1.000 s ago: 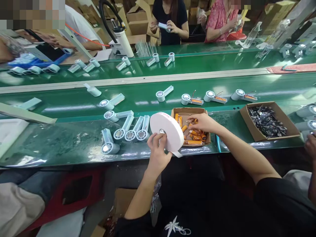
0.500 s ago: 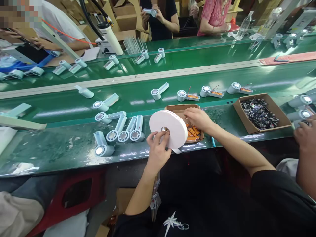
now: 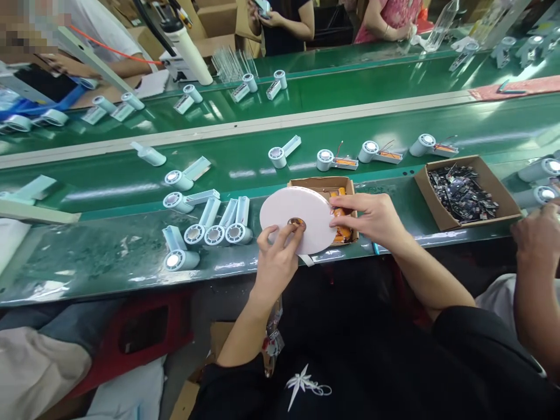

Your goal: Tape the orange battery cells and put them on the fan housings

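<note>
My left hand [image 3: 277, 256] grips a wide, flat roll of white tape [image 3: 284, 207], its fingers hooked at the hole in the middle. A short loose tape end hangs below the roll. At the roll's right edge, the thumb and forefinger of my right hand [image 3: 371, 219] pinch the rim. Behind the roll stands a small cardboard box [image 3: 301, 182], partly hidden, with orange wrapped battery cells [image 3: 343, 233] inside. To the left, several light-blue handheld fan housings [image 3: 238, 232] lie on the bench, their handles open.
A cardboard box [image 3: 424, 195] of small black circuit parts stands right. Fan bodies with orange cells and wires [image 3: 336, 160] lie on the green conveyor [image 3: 236, 175]. A co-worker's hand [image 3: 536, 227] is at far right; other people work across the line. A red stool [image 3: 175, 332] stands lower left.
My right hand has moved from above the battery box to the roll's right rim. The roll has turned its face more toward me. My left hand still holds it.
</note>
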